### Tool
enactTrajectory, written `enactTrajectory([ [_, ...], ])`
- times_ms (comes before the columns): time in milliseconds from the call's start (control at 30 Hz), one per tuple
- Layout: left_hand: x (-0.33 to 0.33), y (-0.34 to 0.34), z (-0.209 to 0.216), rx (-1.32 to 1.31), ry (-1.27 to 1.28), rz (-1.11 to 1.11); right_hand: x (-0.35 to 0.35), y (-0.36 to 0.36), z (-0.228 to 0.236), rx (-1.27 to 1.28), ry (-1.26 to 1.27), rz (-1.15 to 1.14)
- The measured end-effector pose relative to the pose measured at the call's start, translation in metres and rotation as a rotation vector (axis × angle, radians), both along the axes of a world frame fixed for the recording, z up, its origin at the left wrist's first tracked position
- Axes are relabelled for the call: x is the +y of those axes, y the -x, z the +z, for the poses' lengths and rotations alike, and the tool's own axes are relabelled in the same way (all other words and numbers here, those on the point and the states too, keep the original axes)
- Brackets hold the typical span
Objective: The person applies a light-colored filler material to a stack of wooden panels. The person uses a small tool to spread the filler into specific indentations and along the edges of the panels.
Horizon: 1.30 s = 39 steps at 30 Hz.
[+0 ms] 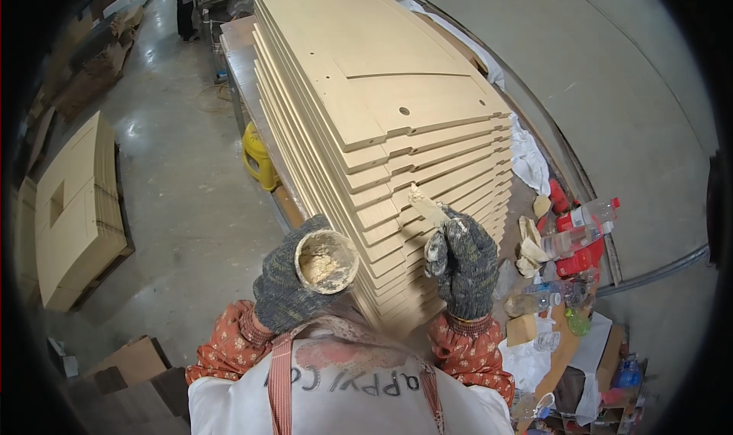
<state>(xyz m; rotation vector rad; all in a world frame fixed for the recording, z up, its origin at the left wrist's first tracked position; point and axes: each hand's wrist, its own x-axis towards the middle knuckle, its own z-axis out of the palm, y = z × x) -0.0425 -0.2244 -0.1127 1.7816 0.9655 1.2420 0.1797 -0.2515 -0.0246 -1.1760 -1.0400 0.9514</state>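
Observation:
My left hand [289,278], in a dark knitted work glove, is closed around a small round cup of filler paste [327,261]. Cream-coloured paste lies inside it and crusts its rim. In my right hand [464,263], gloved alike and smeared white at the fingertips, a putty knife [427,206] is pinched, its blade coated with the same paste. The blade is over the near edges of a tall stack of pale wooden panels [405,53]; whether it touches them I cannot tell. The top panel has round holes and a grooved line, and the panels' near edges are notched.
Plastic bottles [569,240], rags and scraps crowd the bench to the right. A yellow jug [261,158] stands left of the stack. More panels [80,206] are piled on the floor at far left, near cardboard [134,362]. A person [185,7] stands at the back.

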Motion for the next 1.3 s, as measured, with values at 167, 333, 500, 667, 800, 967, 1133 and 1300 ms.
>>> enactTrajectory([
  [167, 0.002, 0.001, -0.011, -0.088, 0.004, 0.092, 0.022, -0.009, -0.005, -0.052, -0.131, 0.022],
  [333, -0.005, 0.002, -0.019, -0.1, 0.045, 0.202, 0.04, -0.006, -0.004, -0.136, -0.149, -0.023],
  [500, -0.012, 0.003, -0.017, -0.029, 0.026, 0.302, 0.057, -0.015, -0.013, -0.449, -0.336, -0.059],
  [667, -0.02, 0.004, -0.021, -0.056, 0.088, 0.355, 0.069, -0.017, -0.02, -0.657, -0.434, -0.045],
  [800, -0.023, 0.006, -0.022, 0.027, 0.091, 0.4, 0.065, -0.004, -0.002, -0.657, -0.364, -0.064],
  [967, -0.024, 0.005, -0.028, 0.049, 0.068, 0.405, 0.061, -0.017, -0.001, -0.703, -0.454, -0.028],
  [1133, -0.022, 0.003, -0.032, 0.036, 0.07, 0.391, 0.055, -0.023, -0.004, -0.63, -0.379, 0.008],
  [1300, -0.021, 0.002, -0.032, 0.035, 0.071, 0.358, 0.06, -0.02, -0.013, -0.622, -0.452, -0.057],
])
